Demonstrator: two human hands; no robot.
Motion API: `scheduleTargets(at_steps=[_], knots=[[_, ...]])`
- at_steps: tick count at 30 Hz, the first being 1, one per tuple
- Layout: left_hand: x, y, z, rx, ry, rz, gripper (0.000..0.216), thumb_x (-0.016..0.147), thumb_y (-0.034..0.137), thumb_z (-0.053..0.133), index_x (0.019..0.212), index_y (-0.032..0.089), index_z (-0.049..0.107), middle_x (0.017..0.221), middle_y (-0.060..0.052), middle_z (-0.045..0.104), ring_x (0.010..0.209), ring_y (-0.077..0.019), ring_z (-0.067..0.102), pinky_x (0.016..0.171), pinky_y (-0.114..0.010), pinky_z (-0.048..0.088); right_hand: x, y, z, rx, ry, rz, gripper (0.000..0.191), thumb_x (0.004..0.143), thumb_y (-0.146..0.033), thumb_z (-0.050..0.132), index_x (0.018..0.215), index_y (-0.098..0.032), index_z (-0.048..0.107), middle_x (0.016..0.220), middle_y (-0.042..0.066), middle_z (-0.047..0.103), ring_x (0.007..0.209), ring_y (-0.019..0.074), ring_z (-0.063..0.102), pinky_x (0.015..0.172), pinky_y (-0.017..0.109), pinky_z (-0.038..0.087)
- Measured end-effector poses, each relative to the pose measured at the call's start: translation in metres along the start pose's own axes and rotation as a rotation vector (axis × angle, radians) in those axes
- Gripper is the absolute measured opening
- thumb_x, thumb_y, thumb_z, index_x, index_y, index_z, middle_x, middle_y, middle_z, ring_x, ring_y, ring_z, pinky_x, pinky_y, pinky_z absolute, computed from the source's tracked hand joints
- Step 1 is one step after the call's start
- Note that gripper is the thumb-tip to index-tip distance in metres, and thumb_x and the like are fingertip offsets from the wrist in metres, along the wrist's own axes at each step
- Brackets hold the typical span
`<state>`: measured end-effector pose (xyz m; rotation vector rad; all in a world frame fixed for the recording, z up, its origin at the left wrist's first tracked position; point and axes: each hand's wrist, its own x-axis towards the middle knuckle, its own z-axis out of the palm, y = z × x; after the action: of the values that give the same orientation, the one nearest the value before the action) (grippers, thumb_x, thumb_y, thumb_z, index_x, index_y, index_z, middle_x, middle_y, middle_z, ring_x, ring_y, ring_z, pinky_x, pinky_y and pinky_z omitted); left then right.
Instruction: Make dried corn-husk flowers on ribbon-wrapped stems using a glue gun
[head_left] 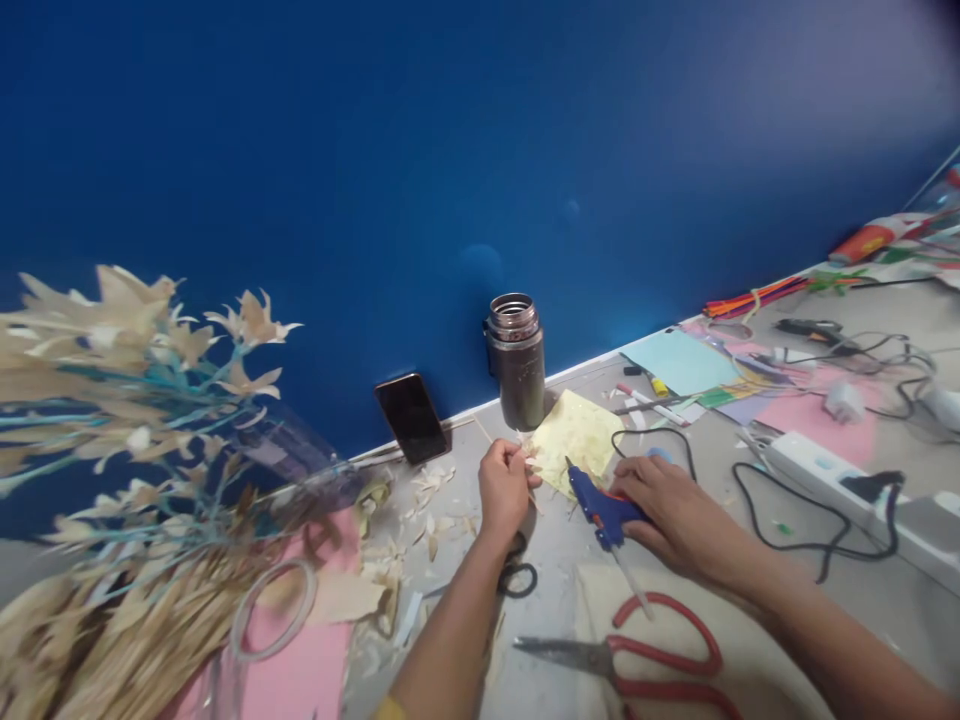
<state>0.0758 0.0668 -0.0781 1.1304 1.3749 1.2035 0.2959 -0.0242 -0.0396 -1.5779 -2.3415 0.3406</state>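
My left hand (pixel 504 485) is closed in a pinch on a thin pale stick (pixel 482 430); small pale petal-like pieces show at its fingertips, partly hidden. To its right, my right hand (pixel 667 505) has its fingers around the handle of a blue hot glue gun (pixel 600 503). The gun's nozzle points up and left over a stained yellow paper sheet (pixel 576 440). A clear glue stick (pixel 632 580) sticks out of its rear. Below lie large red-handled scissors (pixel 660 655), and black-handled scissors (pixel 517 578) are partly under my left forearm.
An uncapped dark flask (pixel 517 365) and a leaning phone (pixel 411 418) stand by the blue wall. Dried-husk flowers (pixel 142 320) fill the left. Petal scraps (pixel 433 525) and a tape roll (pixel 274 610) lie nearby. A power strip (pixel 832 490) with tangled cords (pixel 817 545) is right.
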Motion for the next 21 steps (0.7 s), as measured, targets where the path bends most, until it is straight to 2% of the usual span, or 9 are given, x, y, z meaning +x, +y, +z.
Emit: scheduleTargets(at_steps=[3, 5, 8, 11, 13, 15, 18, 21], knots=[[0.0, -0.002, 0.001, 0.011, 0.011, 0.013, 0.017, 0.081, 0.029, 0.063, 0.072, 0.017, 0.054, 0.067, 0.002, 0.061, 0.049, -0.011, 0.063, 0.046, -0.021, 0.053, -0.012, 0.017, -0.002, 0.175, 0.056, 0.002, 0.026, 0.088, -0.026, 0.06, 0.113, -0.023, 0.066, 0.127, 0.013, 0.062, 0.116, 0.0322, 0.055, 0.102, 0.05, 0.043], [0.0, -0.004, 0.001, 0.018, 0.013, 0.017, 0.017, 0.081, 0.028, 0.062, 0.072, 0.017, 0.053, 0.065, 0.002, 0.06, 0.046, -0.0104, 0.061, 0.044, -0.02, 0.05, -0.019, 0.028, -0.007, 0.372, 0.06, 0.084, 0.032, 0.09, -0.034, 0.058, 0.121, -0.025, 0.064, 0.127, 0.012, 0.064, 0.115, 0.0319, 0.059, 0.099, 0.046, 0.048], [-0.001, -0.004, 0.001, -0.006, 0.008, 0.014, 0.017, 0.082, 0.03, 0.061, 0.074, 0.018, 0.053, 0.066, 0.002, 0.062, 0.039, -0.0092, 0.056, 0.039, -0.019, 0.043, -0.02, 0.032, -0.019, 0.685, 0.05, 0.201, 0.039, 0.094, -0.049, 0.052, 0.118, -0.023, 0.067, 0.11, 0.011, 0.071, 0.099, 0.0308, 0.066, 0.084, 0.039, 0.053], [-0.002, -0.001, -0.001, -0.099, 0.013, 0.016, 0.02, 0.082, 0.035, 0.062, 0.074, 0.019, 0.053, 0.061, 0.002, 0.062, 0.034, -0.0066, 0.045, 0.038, -0.019, 0.036, -0.006, 0.017, -0.027, 0.854, 0.086, 0.276, 0.053, 0.095, -0.062, 0.044, 0.099, -0.019, 0.074, 0.089, 0.011, 0.071, 0.083, 0.0277, 0.065, 0.072, 0.035, 0.053], [-0.002, 0.002, -0.003, -0.17, 0.029, 0.059, 0.023, 0.08, 0.036, 0.065, 0.071, 0.018, 0.055, 0.056, 0.004, 0.058, 0.039, -0.007, 0.045, 0.042, -0.019, 0.037, 0.006, 0.003, -0.024, 0.838, 0.072, 0.299, 0.061, 0.093, -0.068, 0.04, 0.088, -0.018, 0.074, 0.082, 0.01, 0.07, 0.074, 0.025, 0.063, 0.067, 0.033, 0.051], [-0.002, 0.003, -0.003, -0.209, 0.037, 0.105, 0.023, 0.079, 0.036, 0.067, 0.07, 0.018, 0.056, 0.053, 0.006, 0.052, 0.046, -0.008, 0.046, 0.047, -0.018, 0.037, 0.015, -0.008, -0.015, 0.744, 0.055, 0.271, 0.062, 0.091, -0.07, 0.041, 0.081, -0.018, 0.074, 0.081, 0.01, 0.071, 0.075, 0.025, 0.063, 0.07, 0.033, 0.051], [-0.001, 0.002, -0.004, -0.221, 0.041, 0.121, 0.021, 0.08, 0.034, 0.067, 0.07, 0.018, 0.058, 0.053, 0.007, 0.049, 0.048, -0.0082, 0.043, 0.049, -0.019, 0.034, 0.018, -0.017, 0.001, 0.64, 0.05, 0.203, 0.06, 0.095, -0.065, 0.036, 0.082, -0.021, 0.074, 0.086, 0.009, 0.073, 0.082, 0.0262, 0.064, 0.078, 0.034, 0.051], [0.0, -0.002, -0.003, -0.22, 0.066, 0.164, 0.017, 0.08, 0.032, 0.066, 0.072, 0.018, 0.06, 0.06, 0.005, 0.055, 0.055, -0.0097, 0.048, 0.056, -0.02, 0.038, 0.014, -0.017, 0.01, 0.627, 0.07, 0.177, 0.057, 0.097, -0.059, 0.033, 0.084, -0.023, 0.074, 0.092, 0.009, 0.074, 0.088, 0.0269, 0.065, 0.084, 0.034, 0.051]])
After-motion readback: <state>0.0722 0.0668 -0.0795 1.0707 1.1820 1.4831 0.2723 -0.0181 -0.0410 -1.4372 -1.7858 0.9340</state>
